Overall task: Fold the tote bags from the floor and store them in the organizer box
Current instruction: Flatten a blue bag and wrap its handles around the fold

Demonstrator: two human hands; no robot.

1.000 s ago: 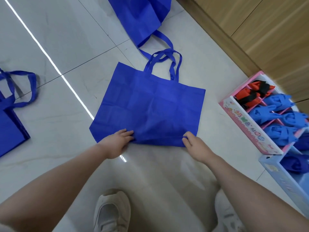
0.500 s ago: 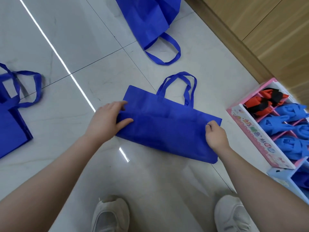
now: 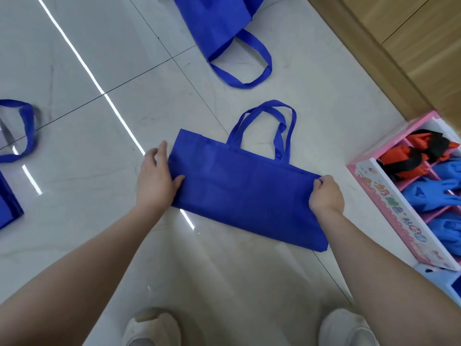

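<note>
A blue tote bag point(image 3: 244, 193) lies on the tiled floor folded in half, a long strip with its handles point(image 3: 264, 126) pointing away from me. My left hand point(image 3: 156, 181) rests at the strip's left edge, fingers straight beside the cloth and thumb lying on top. My right hand point(image 3: 325, 193) pinches the upper right corner with curled fingers. The pink organizer box point(image 3: 389, 208) stands on the floor at the right. Its compartments hold several folded blue bags point(image 3: 429, 193) and orange-and-black ones point(image 3: 409, 158).
Another unfolded blue tote point(image 3: 214, 21) lies farther ahead and a third tote point(image 3: 10, 196) at the far left. A light blue box point(image 3: 434, 273) sits just below the pink one. A wooden wall point(image 3: 399, 46) runs along the right. My shoes point(image 3: 149, 328) are below.
The bag's near edge was lifted from the floor and brought over to its top edge, halving it. My left hand has since slid to the left edge, and my right stays at the right corner.
</note>
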